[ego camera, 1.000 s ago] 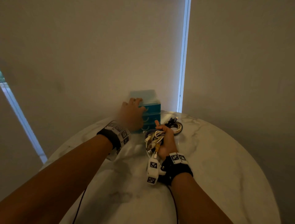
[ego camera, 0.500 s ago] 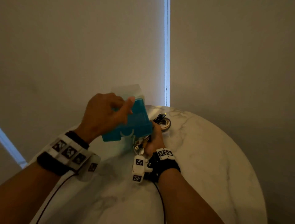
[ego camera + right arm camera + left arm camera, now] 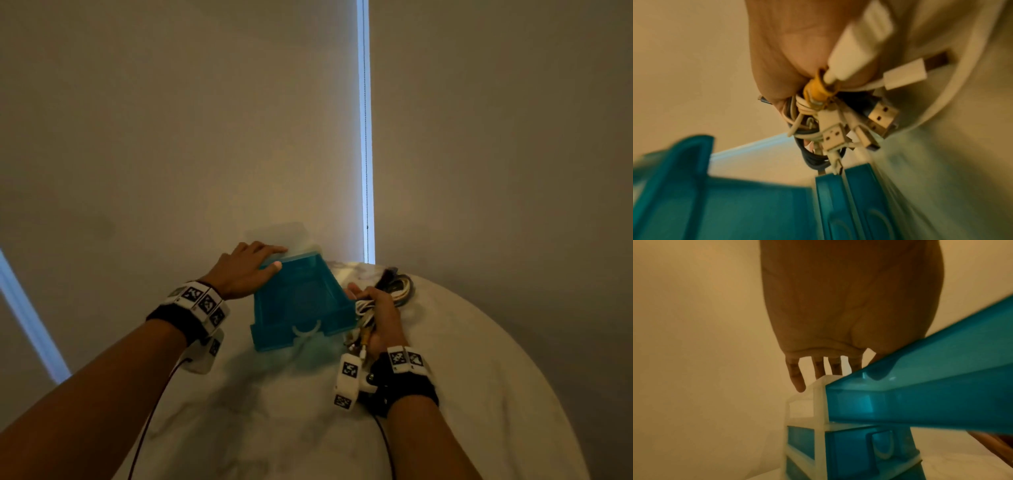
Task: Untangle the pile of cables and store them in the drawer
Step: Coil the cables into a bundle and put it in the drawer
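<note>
Right hand (image 3: 797, 53) clutching tangled cables (image 3: 830, 126), teal drawer (image 3: 748, 209) below

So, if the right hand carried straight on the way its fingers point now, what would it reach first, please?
Probably the coiled cables lying on the table just past the fingertips. The right hand grips its own cable bundle beside the open drawer; depth is uncertain.

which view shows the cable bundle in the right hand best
The right wrist view: the cable bundle fills the frame, its USB plugs and yellow tie distinct under the right hand. The head view shows only a small tangle beside the open teal drawer. The left wrist view shows none of it.
</note>
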{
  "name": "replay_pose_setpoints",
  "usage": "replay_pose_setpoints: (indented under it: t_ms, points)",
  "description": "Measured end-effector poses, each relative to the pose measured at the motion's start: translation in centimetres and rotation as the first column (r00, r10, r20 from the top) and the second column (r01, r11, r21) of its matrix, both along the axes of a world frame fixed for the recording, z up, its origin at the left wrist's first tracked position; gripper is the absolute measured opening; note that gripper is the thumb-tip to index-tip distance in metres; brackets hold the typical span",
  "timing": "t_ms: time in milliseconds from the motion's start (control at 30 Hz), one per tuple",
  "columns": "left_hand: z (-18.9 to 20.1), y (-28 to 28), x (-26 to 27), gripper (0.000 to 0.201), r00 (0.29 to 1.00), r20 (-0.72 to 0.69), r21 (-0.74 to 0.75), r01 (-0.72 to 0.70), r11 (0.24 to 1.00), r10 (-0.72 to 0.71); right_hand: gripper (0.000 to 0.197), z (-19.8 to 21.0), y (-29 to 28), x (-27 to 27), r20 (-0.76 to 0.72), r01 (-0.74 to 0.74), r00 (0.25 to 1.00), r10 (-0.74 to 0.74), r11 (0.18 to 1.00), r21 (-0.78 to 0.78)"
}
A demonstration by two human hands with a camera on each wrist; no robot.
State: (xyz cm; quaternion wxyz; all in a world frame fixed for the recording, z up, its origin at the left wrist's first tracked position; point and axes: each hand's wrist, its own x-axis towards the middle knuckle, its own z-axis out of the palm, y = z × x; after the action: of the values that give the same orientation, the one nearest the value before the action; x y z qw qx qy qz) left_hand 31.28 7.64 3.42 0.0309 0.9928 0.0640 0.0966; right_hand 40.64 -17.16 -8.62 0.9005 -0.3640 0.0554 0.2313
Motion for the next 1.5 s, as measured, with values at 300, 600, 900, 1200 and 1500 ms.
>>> replay_pose_setpoints:
  t_ms: [300, 600, 900, 1200, 1500]
  points:
    - [2.1, -3.4, -7.5, 0.079, 0.997, 0.081, 0.064, 0.009, 0.998, -0.014, 0.012, 12.4, -10.9, -5.7, 0.535, 0.372, 0.836, -0.124, 0.844, -0.386]
    - [1.5, -5.7, -9.9, 0.090, 0.996, 0.063, -0.621, -0.016, 0.784, 0.069, 0.017, 22.1, -5.0, -14.4, 0.285, 0.517, 0.430, 0.857, 0.025, -0.856]
    - [2.0, -7.2, -8.9, 0.126, 0.991, 0.022, -0.413, -0.109, 0.904, 0.130, 0.033, 18.0, 1.2, -12.2, -0.078, 0.623, 0.459, 0.885, -0.383, -0.682]
    - [0.0, -8.8, -7.1, 0.080, 0.980, 0.017, -0.191, -0.192, 0.963, 0.198, 0.065, 18.9, 1.5, -12.2, -0.344, 0.519, 0.467, 0.815, -0.567, -0.640]
    - [0.8, -8.9, -7.0, 0.082, 0.974, -0.076, 0.018, -0.214, 0.977, 0.215, 0.084, 20.1, 0.2, -12.8, -0.325, 0.388, 0.466, 0.823, -0.520, -0.761]
